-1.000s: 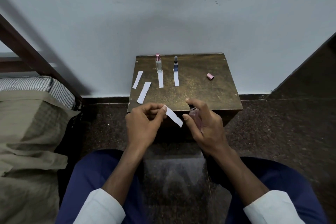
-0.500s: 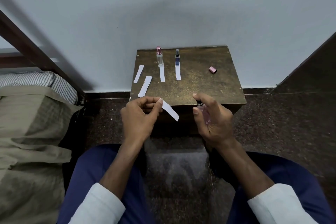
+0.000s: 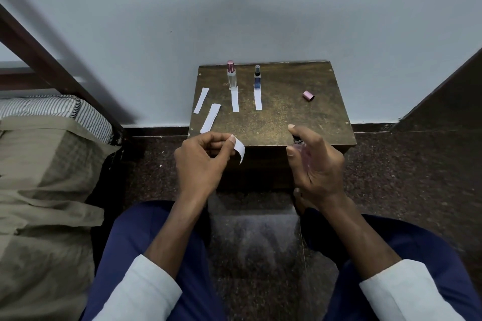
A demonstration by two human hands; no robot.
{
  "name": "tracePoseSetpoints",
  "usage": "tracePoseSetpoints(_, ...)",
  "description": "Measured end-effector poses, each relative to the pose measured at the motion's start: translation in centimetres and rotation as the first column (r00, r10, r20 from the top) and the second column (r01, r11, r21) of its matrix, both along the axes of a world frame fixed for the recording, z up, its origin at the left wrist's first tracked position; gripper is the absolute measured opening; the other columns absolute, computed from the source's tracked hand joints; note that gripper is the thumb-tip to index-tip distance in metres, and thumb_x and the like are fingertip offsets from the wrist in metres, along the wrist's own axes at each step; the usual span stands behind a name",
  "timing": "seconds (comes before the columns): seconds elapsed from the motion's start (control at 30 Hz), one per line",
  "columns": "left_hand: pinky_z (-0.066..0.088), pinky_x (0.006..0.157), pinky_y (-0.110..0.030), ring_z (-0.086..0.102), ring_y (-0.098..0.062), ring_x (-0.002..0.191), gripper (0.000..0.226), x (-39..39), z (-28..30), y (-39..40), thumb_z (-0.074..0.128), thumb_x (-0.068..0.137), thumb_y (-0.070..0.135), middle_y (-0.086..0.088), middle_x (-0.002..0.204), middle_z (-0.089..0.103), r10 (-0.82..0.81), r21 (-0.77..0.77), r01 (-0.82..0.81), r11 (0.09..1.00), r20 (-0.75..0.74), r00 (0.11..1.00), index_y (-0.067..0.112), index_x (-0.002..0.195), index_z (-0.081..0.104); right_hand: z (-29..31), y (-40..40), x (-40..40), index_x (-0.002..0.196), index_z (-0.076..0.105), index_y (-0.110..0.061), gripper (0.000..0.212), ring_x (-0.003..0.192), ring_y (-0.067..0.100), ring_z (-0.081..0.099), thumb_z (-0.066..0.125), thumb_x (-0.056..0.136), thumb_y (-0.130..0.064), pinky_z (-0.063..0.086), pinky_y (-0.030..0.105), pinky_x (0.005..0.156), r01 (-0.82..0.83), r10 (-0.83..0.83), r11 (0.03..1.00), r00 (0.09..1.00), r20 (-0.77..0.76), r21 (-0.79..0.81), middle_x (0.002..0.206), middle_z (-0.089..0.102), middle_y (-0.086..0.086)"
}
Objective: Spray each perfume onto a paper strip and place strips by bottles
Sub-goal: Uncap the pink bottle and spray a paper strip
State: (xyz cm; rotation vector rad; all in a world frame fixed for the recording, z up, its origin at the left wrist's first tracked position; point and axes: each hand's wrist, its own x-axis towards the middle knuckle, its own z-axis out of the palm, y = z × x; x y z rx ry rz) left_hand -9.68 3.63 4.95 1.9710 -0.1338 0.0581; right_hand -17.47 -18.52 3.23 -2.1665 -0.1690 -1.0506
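My left hand (image 3: pixel 200 161) pinches a white paper strip (image 3: pixel 240 149) in front of the small brown table (image 3: pixel 287 122). My right hand (image 3: pixel 317 164) grips a pale pink perfume bottle (image 3: pixel 302 151), index finger on its sprayer, nozzle facing the strip. At the table's back stand a clear bottle with a pink cap (image 3: pixel 231 75) and a dark blue bottle (image 3: pixel 257 78). A strip (image 3: pixel 235 101) lies before the clear bottle, another strip (image 3: pixel 258 99) before the blue one. Two loose strips (image 3: pixel 201 100) (image 3: pixel 210 118) lie at the left.
A pink cap (image 3: pixel 308 95) lies on the table's right side. A bed with an olive cover (image 3: pixel 39 190) and wooden frame (image 3: pixel 52 65) is on my left. The wall stands right behind the table; dark speckled floor surrounds it.
My two hands have drawn apart, the right one moving rightward with the bottle. The strip in my left hand now curls downward.
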Motion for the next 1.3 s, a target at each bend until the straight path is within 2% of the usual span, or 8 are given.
tracePoseSetpoints(0.23, 0.070, 0.075, -0.037, 0.080, -0.003, 0.074, 0.005, 0.1, -0.1, -0.1, 0.086, 0.094, 0.034, 0.016, 0.081, 0.081, -0.008, -0.036, 0.007, 0.999, -0.025, 1.000, 0.033, 0.098, 0.084, 0.0, -0.5, -0.4, 0.131, 0.059, -0.009, 0.028, 0.074, -0.007, 0.053, 0.056, 0.109, -0.027, 0.043, 0.001, 0.079, 0.008, -0.008, 1.000, 0.999, 0.031, 0.016, 0.104, 0.074, 0.008)
tracePoseSetpoints(0.4, 0.070, 0.075, -0.035, 0.081, -0.007, 0.075, 0.007, 0.1, -0.3, -0.1, 0.086, 0.094, 0.030, 0.012, 0.081, 0.082, -0.008, -0.062, 0.005, 0.998, -0.047, 0.999, 0.028, 0.100, 0.085, 0.0, -0.9, -0.5, 0.120, 0.068, 0.001, 0.024, 0.079, -0.021, 0.053, 0.061, 0.102, -0.013, 0.039, -0.001, 0.082, 0.022, -0.022, 0.999, 1.000, 0.014, 0.041, 0.092, 0.063, -0.007)
tracePoseSetpoints(0.53, 0.069, 0.074, -0.030, 0.082, -0.009, 0.077, 0.009, 0.1, -0.2, -0.2, 0.085, 0.095, 0.028, 0.009, 0.083, 0.083, -0.018, -0.098, 0.011, 0.995, -0.066, 0.998, 0.023, 0.102, 0.085, 0.2, -1.0, -0.3, 0.123, 0.064, -0.008, 0.021, 0.069, -0.012, 0.049, 0.058, 0.107, -0.022, 0.038, -0.001, 0.079, 0.030, -0.032, 0.998, 0.999, 0.027, 0.056, 0.072, 0.062, 0.004)
tracePoseSetpoints(0.67, 0.067, 0.071, -0.024, 0.082, -0.009, 0.079, 0.011, -0.1, -0.1, -0.3, 0.084, 0.095, 0.026, 0.008, 0.087, 0.083, -0.010, -0.115, 0.001, 0.993, -0.077, 0.997, 0.020, 0.105, 0.084, -0.2, -1.3, -0.5, 0.133, 0.059, -0.011, 0.029, 0.071, 0.003, 0.060, 0.056, 0.110, -0.028, 0.049, 0.007, 0.075, 0.002, -0.003, 0.999, 0.999, 0.041, 0.038, 0.093, 0.074, 0.014)
tracePoseSetpoints(0.87, 0.065, 0.069, -0.021, 0.083, -0.011, 0.079, 0.009, -0.2, 0.2, -0.8, 0.081, 0.098, 0.022, 0.003, 0.089, 0.083, -0.019, -0.166, 0.004, 0.986, -0.090, 0.996, 0.018, 0.106, 0.081, -0.4, -1.5, -0.5, 0.134, 0.059, -0.010, 0.031, 0.079, -0.006, 0.057, 0.056, 0.111, -0.031, 0.044, 0.002, 0.081, -0.001, 0.000, 1.000, 0.999, 0.038, 0.018, 0.105, 0.073, 0.009)
tracePoseSetpoints(1.03, 0.066, 0.068, -0.024, 0.084, -0.015, 0.081, 0.009, -0.3, 0.2, -0.9, 0.077, 0.101, 0.023, -0.001, 0.093, 0.083, -0.031, -0.217, 0.003, 0.976, -0.126, 0.991, 0.018, 0.108, 0.077, 0.0, -1.4, -0.8, 0.131, 0.057, -0.010, 0.029, 0.073, 0.005, 0.062, 0.055, 0.109, -0.028, 0.045, 0.002, 0.079, -0.037, 0.037, 0.999, 0.999, 0.028, 0.002, 0.097, 0.075, 0.016)
tracePoseSetpoints(1.17, 0.067, 0.066, -0.025, 0.084, -0.019, 0.082, 0.011, -0.2, 0.1, -1.0, 0.071, 0.106, 0.024, -0.004, 0.098, 0.081, -0.038, -0.256, -0.002, 0.967, -0.152, 0.988, 0.015, 0.113, 0.072, 0.3, -1.3, -0.8, 0.129, 0.057, -0.007, 0.028, 0.078, -0.005, 0.054, 0.056, 0.108, -0.026, 0.042, -0.001, 0.081, -0.035, 0.035, 0.999, 0.998, 0.044, -0.002, 0.098, 0.075, 0.013)
tracePoseSetpoints(1.3, 0.067, 0.066, -0.026, 0.084, -0.021, 0.082, 0.012, -0.2, 0.0, -1.2, 0.066, 0.108, 0.024, -0.007, 0.101, 0.079, -0.046, -0.276, 0.002, 0.961, -0.155, 0.987, 0.014, 0.115, 0.069, 0.1, -1.3, -0.9, 0.130, 0.056, -0.008, 0.029, 0.079, -0.006, 0.054, 0.062, 0.103, -0.019, 0.043, -0.001, 0.080, -0.033, 0.034, 0.999, 0.999, 0.038, -0.017, 0.098, 0.075, 0.014)
